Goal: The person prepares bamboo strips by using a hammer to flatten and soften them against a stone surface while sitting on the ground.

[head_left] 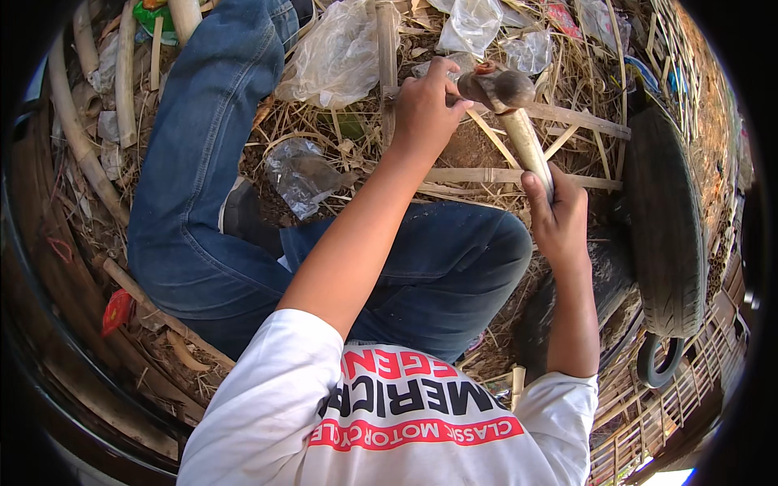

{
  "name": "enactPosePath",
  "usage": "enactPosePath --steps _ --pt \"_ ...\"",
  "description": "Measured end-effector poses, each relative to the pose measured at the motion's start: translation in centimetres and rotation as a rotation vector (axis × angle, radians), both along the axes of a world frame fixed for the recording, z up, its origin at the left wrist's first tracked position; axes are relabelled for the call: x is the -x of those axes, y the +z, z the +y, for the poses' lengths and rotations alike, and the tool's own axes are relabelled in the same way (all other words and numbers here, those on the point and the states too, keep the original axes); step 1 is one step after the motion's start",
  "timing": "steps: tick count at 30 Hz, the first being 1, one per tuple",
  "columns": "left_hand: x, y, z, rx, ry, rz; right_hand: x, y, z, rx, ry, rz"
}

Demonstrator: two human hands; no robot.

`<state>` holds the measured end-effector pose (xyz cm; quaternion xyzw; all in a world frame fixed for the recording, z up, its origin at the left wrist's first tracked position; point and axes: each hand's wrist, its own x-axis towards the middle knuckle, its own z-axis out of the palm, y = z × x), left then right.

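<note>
Both bare arms outstretched, left hand [425,109] and right hand [559,215] each clenched tight, hands apart.

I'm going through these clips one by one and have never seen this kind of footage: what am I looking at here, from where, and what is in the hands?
There is no machine, just a person wearing a wide-angle camera on the head that looks down, so edges bend. You see their white shirt, jeans and both arms. The left hand grips a dark-headed tool, apparently a hammer or chopper. The right hand holds a pale bamboo stick upright under it. On the ground lie dry straw, bamboo strips, clear plastic bags and an old tyre at the right.
</note>
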<state>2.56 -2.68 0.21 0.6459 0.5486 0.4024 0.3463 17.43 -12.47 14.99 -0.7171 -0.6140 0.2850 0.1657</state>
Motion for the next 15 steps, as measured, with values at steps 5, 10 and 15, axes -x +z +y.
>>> enactPosePath --steps 5,10,15 --pt "0.8 0.7 0.2 0.068 -0.059 -0.07 0.0 -1.4 0.0 0.046 -0.072 0.03" --pt "2.2 0.3 1.4 0.146 -0.252 -0.146 -0.7 -2.0 -0.7 0.046 -0.104 0.021" --pt "2.2 0.0 1.5 0.134 -0.254 -0.15 -1.2 -2.7 -1.1 0.055 -0.123 0.016"
